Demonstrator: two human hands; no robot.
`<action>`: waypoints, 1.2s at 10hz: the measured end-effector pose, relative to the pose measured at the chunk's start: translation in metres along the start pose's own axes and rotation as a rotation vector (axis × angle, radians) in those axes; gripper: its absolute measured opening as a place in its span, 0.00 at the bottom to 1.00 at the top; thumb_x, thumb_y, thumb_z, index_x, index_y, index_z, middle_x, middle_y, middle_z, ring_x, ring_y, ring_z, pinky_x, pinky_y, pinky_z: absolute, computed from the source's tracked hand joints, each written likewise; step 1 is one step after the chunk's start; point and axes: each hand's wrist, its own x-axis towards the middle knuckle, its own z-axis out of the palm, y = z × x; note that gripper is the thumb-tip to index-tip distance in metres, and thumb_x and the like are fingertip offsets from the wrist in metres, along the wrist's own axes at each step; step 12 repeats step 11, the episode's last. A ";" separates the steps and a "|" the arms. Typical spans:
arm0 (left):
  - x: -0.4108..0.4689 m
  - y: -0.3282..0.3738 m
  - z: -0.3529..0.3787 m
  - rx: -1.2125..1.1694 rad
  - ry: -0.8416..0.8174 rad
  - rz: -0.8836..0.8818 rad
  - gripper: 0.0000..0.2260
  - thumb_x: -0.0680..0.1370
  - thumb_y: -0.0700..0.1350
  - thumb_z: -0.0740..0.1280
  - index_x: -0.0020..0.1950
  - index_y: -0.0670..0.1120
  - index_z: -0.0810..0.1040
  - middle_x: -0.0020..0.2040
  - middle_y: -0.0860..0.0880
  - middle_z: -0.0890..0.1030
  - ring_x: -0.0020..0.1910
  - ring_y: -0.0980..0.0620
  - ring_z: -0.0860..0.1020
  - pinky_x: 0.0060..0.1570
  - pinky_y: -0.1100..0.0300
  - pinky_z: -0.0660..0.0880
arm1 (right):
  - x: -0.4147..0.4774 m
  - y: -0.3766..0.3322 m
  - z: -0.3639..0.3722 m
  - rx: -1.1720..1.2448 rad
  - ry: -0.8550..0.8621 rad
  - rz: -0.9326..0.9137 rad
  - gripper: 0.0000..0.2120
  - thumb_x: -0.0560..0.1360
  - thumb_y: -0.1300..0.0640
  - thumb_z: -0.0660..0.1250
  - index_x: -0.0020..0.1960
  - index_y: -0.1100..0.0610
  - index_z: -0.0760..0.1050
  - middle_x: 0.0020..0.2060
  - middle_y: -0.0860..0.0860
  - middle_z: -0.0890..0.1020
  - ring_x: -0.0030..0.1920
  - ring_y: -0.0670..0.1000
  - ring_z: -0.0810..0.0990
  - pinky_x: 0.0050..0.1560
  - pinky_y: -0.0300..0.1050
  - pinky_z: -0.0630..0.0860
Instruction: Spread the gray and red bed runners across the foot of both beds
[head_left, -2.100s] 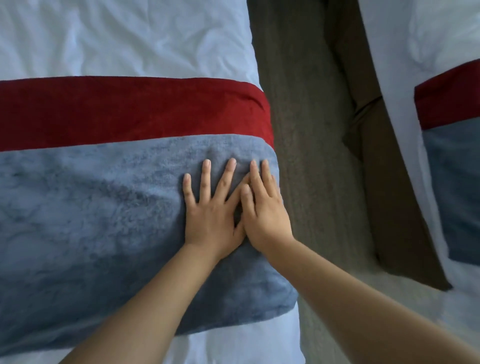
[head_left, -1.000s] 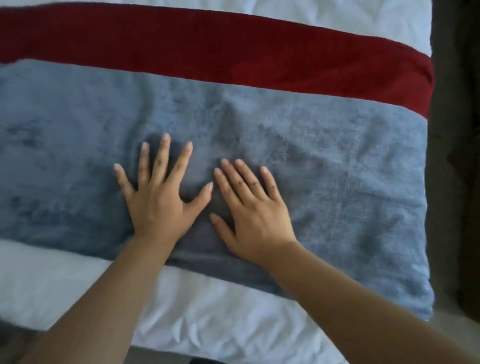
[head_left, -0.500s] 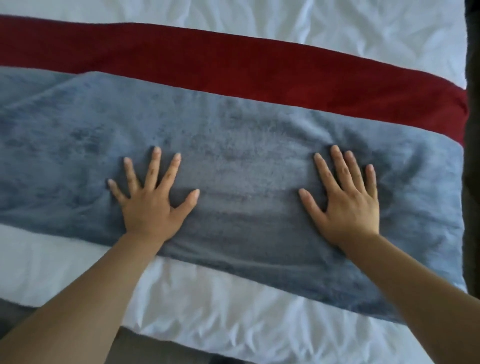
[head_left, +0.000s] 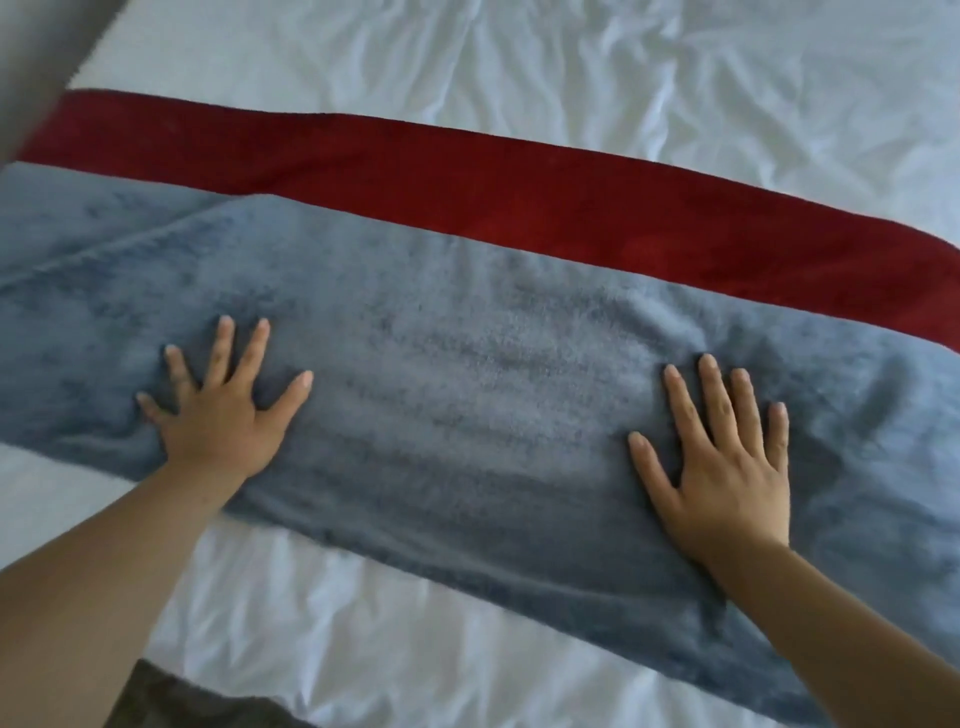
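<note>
A gray bed runner (head_left: 467, 395) lies across the white bed (head_left: 571, 67), with a red bed runner (head_left: 493, 192) stretched along its far edge. At the left end the gray runner is folded over itself in a diagonal crease. My left hand (head_left: 223, 415) presses flat on the gray runner at the left, fingers spread. My right hand (head_left: 722, 467) lies flat on it at the right, fingers apart. Neither hand grips the cloth.
White wrinkled sheet (head_left: 363, 623) shows between the gray runner and the bed's near edge. Dark carpet (head_left: 197, 701) appears at the bottom left, below the bed's corner. A blurred grey surface (head_left: 36, 57) fills the top left corner.
My two hands, side by side on the gray runner a second ago, have slid apart, left hand to the left and right hand to the right. The view has shifted left along the bed.
</note>
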 end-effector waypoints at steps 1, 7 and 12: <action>0.006 -0.006 -0.006 0.031 -0.070 -0.014 0.39 0.66 0.84 0.35 0.75 0.75 0.33 0.82 0.64 0.35 0.82 0.37 0.40 0.71 0.22 0.46 | 0.004 -0.003 0.001 -0.010 -0.025 0.011 0.36 0.79 0.29 0.44 0.82 0.43 0.42 0.82 0.48 0.46 0.81 0.53 0.42 0.79 0.63 0.45; -0.077 0.159 0.036 0.023 0.166 0.565 0.38 0.73 0.79 0.49 0.82 0.67 0.51 0.84 0.57 0.49 0.82 0.33 0.48 0.70 0.21 0.46 | 0.022 -0.086 0.018 0.024 -0.009 -0.271 0.31 0.83 0.35 0.44 0.82 0.45 0.48 0.82 0.49 0.50 0.81 0.53 0.44 0.79 0.59 0.48; -0.071 0.172 -0.012 0.161 -0.256 0.504 0.43 0.65 0.83 0.44 0.80 0.70 0.47 0.84 0.57 0.48 0.77 0.32 0.57 0.72 0.31 0.62 | 0.047 -0.087 -0.035 0.037 -0.479 -0.276 0.33 0.80 0.35 0.50 0.82 0.42 0.46 0.82 0.46 0.45 0.81 0.50 0.44 0.79 0.53 0.52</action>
